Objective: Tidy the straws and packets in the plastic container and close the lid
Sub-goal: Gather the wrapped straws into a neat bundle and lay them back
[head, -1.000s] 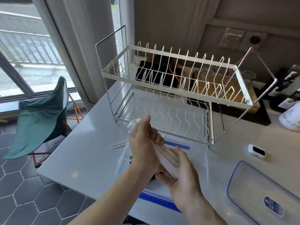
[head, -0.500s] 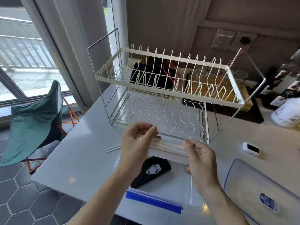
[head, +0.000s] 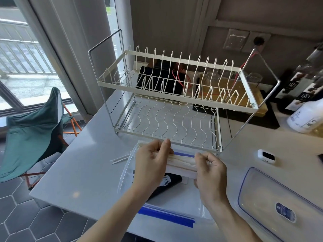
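Two bare forearms rise from the lower edge of the frame; left hand and right hand wear no sleeves, gloves or rings.

Two hands, one container, one lid, one dish rack, one chair.

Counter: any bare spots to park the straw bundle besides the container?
Bare counter lies left of the loose straws, toward the edge. Another patch sits between the dish rack and the lid, near the small white device. The middle is crowded: both hands hold the straw bundle over the plastic container.
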